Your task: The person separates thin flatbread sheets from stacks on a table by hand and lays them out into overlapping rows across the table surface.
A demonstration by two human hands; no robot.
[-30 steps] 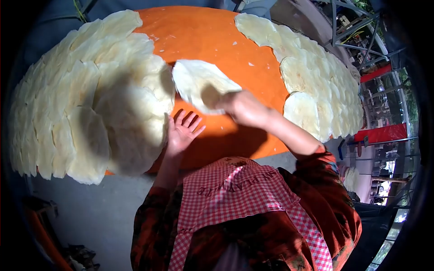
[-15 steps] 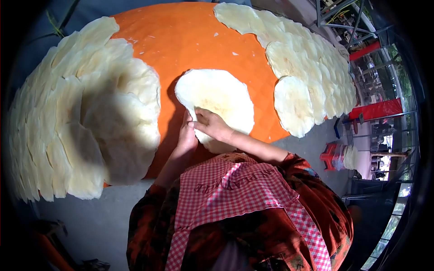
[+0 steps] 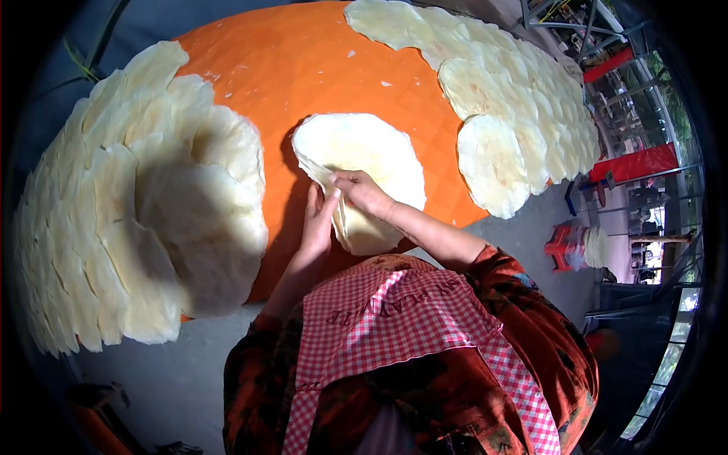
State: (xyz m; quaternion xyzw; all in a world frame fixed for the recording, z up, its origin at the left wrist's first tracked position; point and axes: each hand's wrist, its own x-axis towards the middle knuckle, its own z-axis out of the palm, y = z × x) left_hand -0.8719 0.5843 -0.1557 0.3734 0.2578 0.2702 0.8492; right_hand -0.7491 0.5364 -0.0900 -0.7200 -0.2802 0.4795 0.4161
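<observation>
A stack of thin, round, pale flatbreads [image 3: 379, 144] lies on the orange cloth in front of me. My left hand [image 3: 319, 218] grips the near-left edge of the stack, thumb on top and the other fingers partly hidden. Just beside it, my right hand [image 3: 364, 193] pinches the lifted edge of a flatbread, its fingertips close to the left thumb. Several layers show where the rim is raised and bent. The sheets' far and right parts rest flat.
Overlapping flatbreads [image 3: 76, 227] cover the left of the orange cloth [image 3: 296, 61]. More overlapping ones [image 3: 523, 98] cover its right side. A red plastic stool [image 3: 559, 247] stands on the floor at the right, beside a pale stack [image 3: 595, 247]. Metal framing lies beyond.
The right hand has shifted slightly up along the left rim. More separate layers now show at the raised edge, and the left thumb sits higher. The view has shifted slightly.
</observation>
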